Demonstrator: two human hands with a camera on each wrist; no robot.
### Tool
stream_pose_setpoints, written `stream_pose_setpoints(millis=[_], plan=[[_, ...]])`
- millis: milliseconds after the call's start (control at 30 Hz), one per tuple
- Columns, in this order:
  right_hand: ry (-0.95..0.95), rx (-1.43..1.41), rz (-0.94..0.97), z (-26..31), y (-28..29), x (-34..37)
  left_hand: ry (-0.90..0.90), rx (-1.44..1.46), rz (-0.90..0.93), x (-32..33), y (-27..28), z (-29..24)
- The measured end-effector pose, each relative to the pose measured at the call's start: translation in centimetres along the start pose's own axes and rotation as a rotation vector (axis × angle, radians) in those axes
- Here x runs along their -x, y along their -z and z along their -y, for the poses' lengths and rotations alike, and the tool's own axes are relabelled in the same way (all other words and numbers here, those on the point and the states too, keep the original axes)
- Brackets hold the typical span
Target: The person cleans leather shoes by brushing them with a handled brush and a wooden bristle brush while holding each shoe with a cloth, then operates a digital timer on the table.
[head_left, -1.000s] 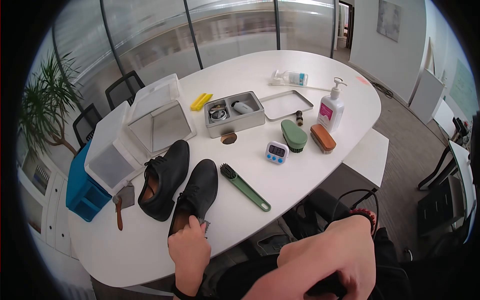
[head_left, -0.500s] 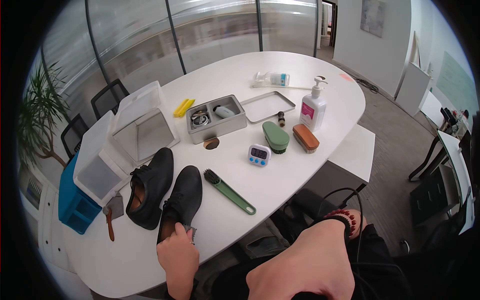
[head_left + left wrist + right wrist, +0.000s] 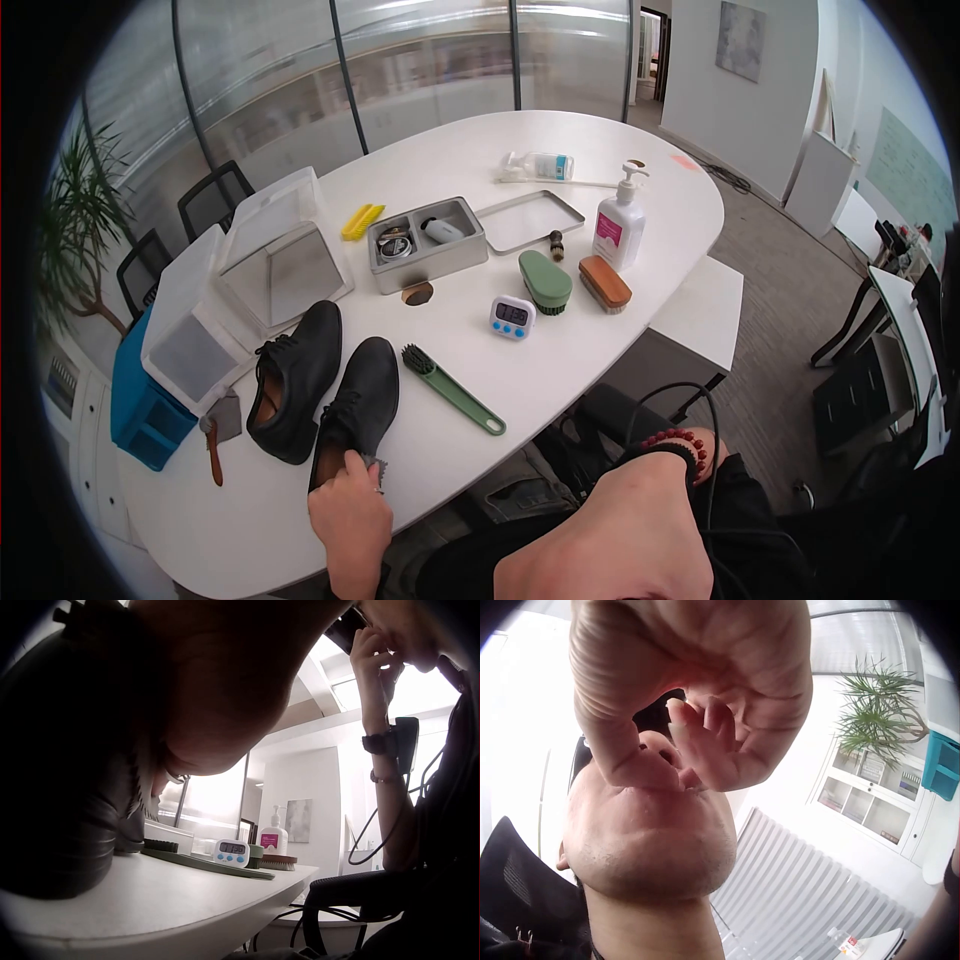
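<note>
My left hand [image 3: 352,515] is at the heel end of the nearer black lace-up shoe [image 3: 365,395]. Fingers reach over the rim of its opening, and a small grey cloth [image 3: 375,472] with a zigzag edge is pinched in them against the shoe's side. The matching black shoe [image 3: 297,380] stands just left of it. Raised to the person's mouth, my right hand [image 3: 735,667] has loosely curled fingers [image 3: 720,757] and holds nothing. In the head view only its back and wrist show. A green long-handled brush [image 3: 452,390] lies right of the shoes.
A white timer [image 3: 512,317], a green brush [image 3: 545,280], a wooden brush [image 3: 605,284] and a pump bottle [image 3: 620,225] stand to the right. Behind are a metal tin [image 3: 430,262] and its lid [image 3: 492,242]. White boxes [image 3: 195,310] and a wooden-handled tool [image 3: 215,455] lie left.
The head view has turned right, so the table things shift left in it. My right hand has come up closer before the head camera. My left hand stays at the shoe with the cloth.
</note>
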State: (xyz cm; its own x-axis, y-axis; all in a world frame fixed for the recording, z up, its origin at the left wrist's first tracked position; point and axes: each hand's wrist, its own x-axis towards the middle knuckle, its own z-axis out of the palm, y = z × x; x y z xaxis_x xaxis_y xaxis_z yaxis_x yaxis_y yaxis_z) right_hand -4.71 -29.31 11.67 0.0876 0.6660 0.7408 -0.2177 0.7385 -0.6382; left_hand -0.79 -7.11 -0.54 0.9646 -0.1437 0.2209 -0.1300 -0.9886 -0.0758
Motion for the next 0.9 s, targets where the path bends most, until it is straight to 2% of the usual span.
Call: stream_pose_setpoints(millis=[267,333,433,467,533,667,767,833,900], plan=[[0.057,-0.060,-0.078,0.7,0.1,0.2,-0.009,-0.007,-0.007,0.1,0.0,-0.1],[-0.156,-0.001,-0.102,1.5,0.2,0.5,0.000,-0.030,-0.008,0.0,0.0,-0.2],[-0.249,0.054,-0.039,2.6,0.6,-0.2,0.007,-0.041,0.004,0.0,0.0,-0.1],[-0.245,0.055,-0.045,2.0,0.5,-0.2,0.001,-0.041,0.007,0.0,0.0,0.0],[0.092,-0.022,-0.066,0.1,0.2,0.0,-0.003,-0.038,-0.007,0.0,-0.2,0.1],[0.098,-0.040,-0.044,-0.1,0.2,0.3,0.004,-0.038,0.013,0.0,-0.1,-0.1],[0.005,-0.077,-0.017,0.4,0.1,0.5,-0.005,-0.043,-0.013,0.0,-0.1,-0.3],[-0.018,0.032,0.105,0.7,0.6,0.1,0.028,-0.060,0.015,-0.1,0.0,-0.3],[-0.008,0.017,0.069,0.4,0.3,0.3,0.019,-0.050,0.008,-0.1,0.1,-0.3]])
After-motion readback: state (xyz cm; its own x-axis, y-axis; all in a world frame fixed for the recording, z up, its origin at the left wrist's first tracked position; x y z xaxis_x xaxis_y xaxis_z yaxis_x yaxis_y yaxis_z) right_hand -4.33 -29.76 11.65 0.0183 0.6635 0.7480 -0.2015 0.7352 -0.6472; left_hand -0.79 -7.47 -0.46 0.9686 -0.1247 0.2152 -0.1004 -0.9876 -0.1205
